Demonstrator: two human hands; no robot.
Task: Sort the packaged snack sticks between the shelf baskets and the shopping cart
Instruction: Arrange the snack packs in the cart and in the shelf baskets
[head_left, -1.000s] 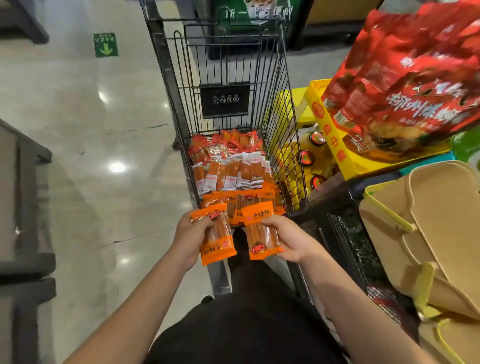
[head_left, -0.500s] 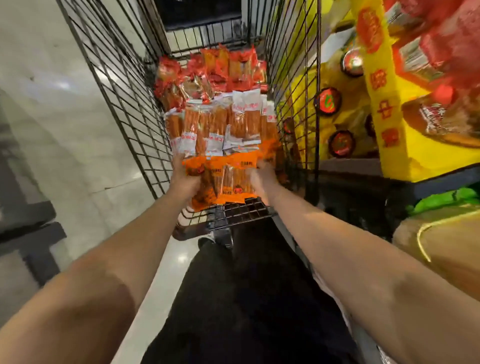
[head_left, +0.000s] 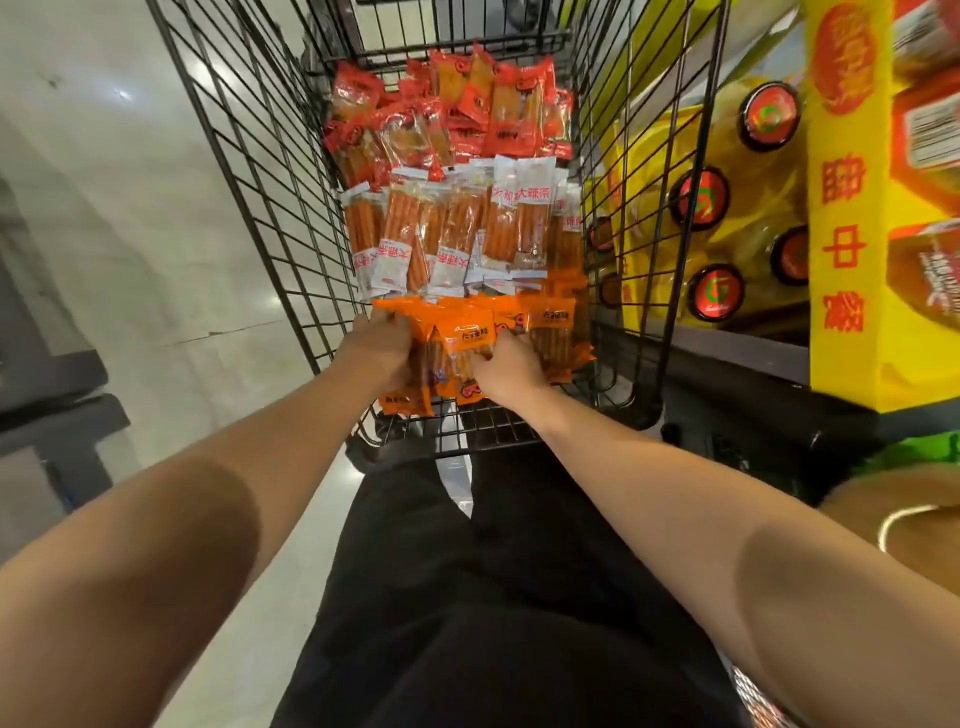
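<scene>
Orange snack stick packs (head_left: 470, 338) lie at the near end of the shopping cart (head_left: 270, 171), at 12 o'clock from me. My left hand (head_left: 382, 351) grasps their left edge at 11 o'clock, my right hand (head_left: 506, 366) pinches one pack at 1 o'clock. White-ended packs (head_left: 452, 228) lie just beyond, red packs (head_left: 467, 109) behind them. Yellow display box (head_left: 852, 208) stands at 2 o'clock.

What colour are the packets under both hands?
Orange packets, clearest in the head view, nearest row in the cart.

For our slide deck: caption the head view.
Both hands, left and right, grip orange snack packs in the shopping cart.
</scene>
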